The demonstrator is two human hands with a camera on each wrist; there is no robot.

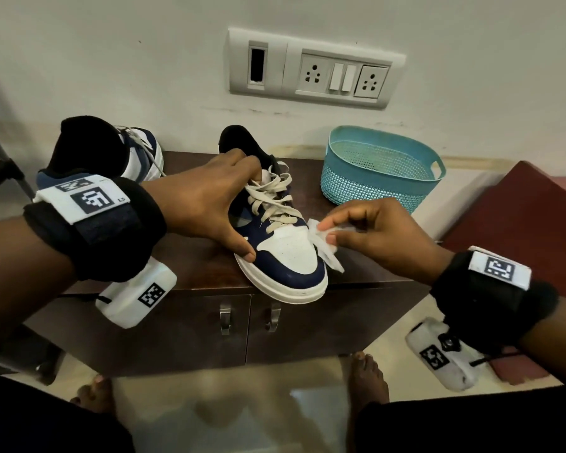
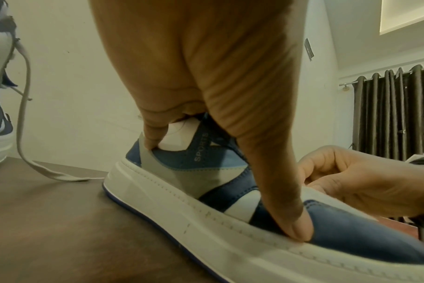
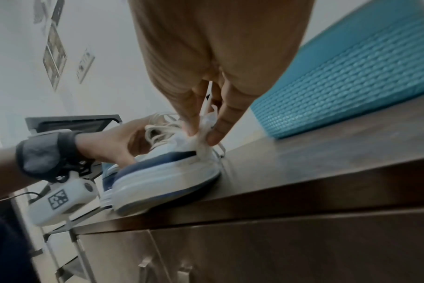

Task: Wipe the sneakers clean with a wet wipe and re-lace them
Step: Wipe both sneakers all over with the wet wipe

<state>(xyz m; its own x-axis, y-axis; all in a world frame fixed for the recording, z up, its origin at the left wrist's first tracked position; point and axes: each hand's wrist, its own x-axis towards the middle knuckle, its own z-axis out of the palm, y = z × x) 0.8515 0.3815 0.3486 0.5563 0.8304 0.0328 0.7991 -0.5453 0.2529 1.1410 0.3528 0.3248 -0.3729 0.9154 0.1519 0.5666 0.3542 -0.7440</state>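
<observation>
Sneakers are both standing on the dark wooden table (image 1: 206, 269), which has two cabinet doors below. Going from the left, the second sneaker (image 1: 138, 155) is sitting at the back left corner, close to the wall, with its loose lace (image 2: 24, 114) hanging down onto the table top. Next to it, the left hand (image 1: 206, 204) is gripping the navy and white sneaker (image 1: 285, 256): the fingers are curling over the collar beside the tongue, and the thumb (image 2: 295, 226) is pressing on the side just above the white sole. This sneaker is lying in the middle of the table, its toe pointing to the front edge, and its cream laces (image 1: 272, 201) are still threaded. To the right of the toe, the right hand (image 1: 373, 233) is pinching a crumpled white wet wipe (image 1: 324, 243) between thumb and fingertips; the wipe is touching the white toe cap. Further right and behind, a teal perforated basket (image 1: 376, 188) is standing near the wall. Above, on the wall, a white switch panel (image 1: 311, 70) is showing two sockets.
</observation>
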